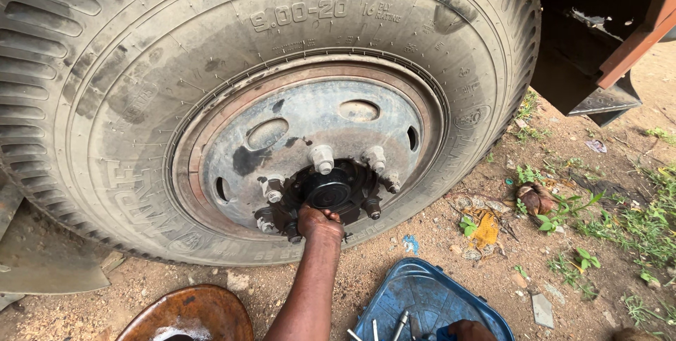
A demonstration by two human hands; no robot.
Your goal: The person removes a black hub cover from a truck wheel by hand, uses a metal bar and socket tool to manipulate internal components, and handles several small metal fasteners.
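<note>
1. Several lug nuts sat on the studs around the black hub cap of the big truck wheel – two pale ones at the top, another at the left, darker ones down the right and lower left
2. The left hand was pressed against the lower edge of the hub, just under the cap, with its fingers curled in tight. Whatever they had hold of was hidden behind the knuckles, so I could not tell if it was a nut or a stud
3. The right hand showed only as knuckles at the bottom edge, over the blue tray. How far open it was could not be told
4. Thin metal tools lay in that tray, and a rusty round bowl stood on the dirt to the left of the arm
5. As a judgement, the work on the nuts looked early or midway: the wheel stood mounted, its tyre resting on the ground, and most studs carried nuts. No loose nut could be made out in the tray – the lowest studs were covered by the hand
</note>
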